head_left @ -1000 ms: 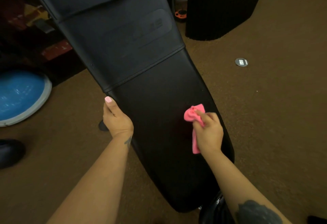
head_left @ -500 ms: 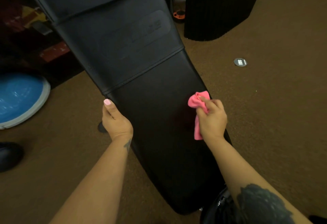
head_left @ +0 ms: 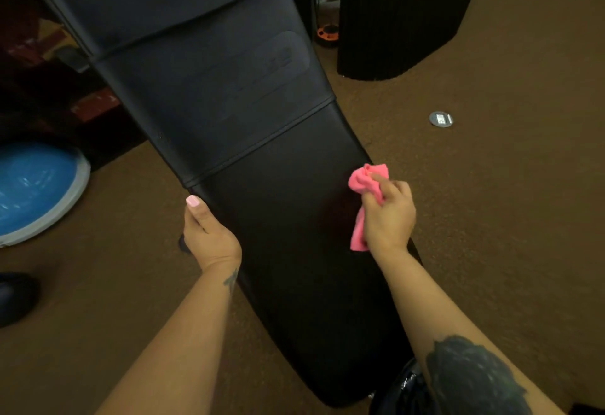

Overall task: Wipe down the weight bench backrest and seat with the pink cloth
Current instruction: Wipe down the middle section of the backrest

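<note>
The right hand [head_left: 388,214] clenches the bunched pink cloth [head_left: 366,182] against the right edge of the black bench pad [head_left: 278,218]; the cloth protrudes above and below the fist. The left hand [head_left: 209,237] grips the pad's left edge. The pad's long axis runs from upper left to lower right.

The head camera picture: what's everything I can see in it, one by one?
weight bench: one, black, padded, running from top left to bottom centre
pink cloth: one, bunched, on the bench's right edge
balance dome: one, blue with grey rim, floor at left
ribbed black object: one, floor at top right
floor disc: one, silver, set in the brown carpet
orange ring: one, floor behind the bench
left hand: grips the bench's left edge
right hand: holds the cloth
</note>
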The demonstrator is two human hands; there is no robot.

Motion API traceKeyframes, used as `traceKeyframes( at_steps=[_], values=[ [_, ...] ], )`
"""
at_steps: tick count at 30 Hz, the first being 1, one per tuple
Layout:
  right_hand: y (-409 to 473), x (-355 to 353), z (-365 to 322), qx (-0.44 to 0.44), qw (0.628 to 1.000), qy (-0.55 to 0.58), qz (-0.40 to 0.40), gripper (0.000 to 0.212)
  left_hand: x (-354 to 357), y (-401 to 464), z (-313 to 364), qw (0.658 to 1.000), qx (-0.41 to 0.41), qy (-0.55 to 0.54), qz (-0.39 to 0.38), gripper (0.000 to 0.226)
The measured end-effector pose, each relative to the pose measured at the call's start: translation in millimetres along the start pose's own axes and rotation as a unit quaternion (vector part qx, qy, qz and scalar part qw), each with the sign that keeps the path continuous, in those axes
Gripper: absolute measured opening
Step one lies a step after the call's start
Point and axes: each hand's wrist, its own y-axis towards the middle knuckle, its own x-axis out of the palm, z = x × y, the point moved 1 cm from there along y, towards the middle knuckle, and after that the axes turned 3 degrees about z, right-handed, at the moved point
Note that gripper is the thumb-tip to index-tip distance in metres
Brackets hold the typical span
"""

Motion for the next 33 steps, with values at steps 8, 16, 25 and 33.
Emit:
traceKeyframes(
  at_steps=[8,16,25,33],
  values=[
    [3,-12,25,0.057,0.998,-0.015,0.013,0.025,1,-3,4,1.0,-0.015,-0.008,0.001,0.051],
    [-17,-11,29,0.024,0.999,0.01,-0.044,0.031,-1,-1,3,1.0,-0.011,-0.001,0.0,0.042],
    [-1,-7,24,0.024,0.999,0.026,-0.012,0.028,0,-1,-1,1.0,-0.012,0.014,0.007,0.039],
    [-2,-17,56,0.115,0.993,-0.004,0.031,0.026,0,0,-2,1.0,-0.006,0.009,0.01,0.043]
  ],
)
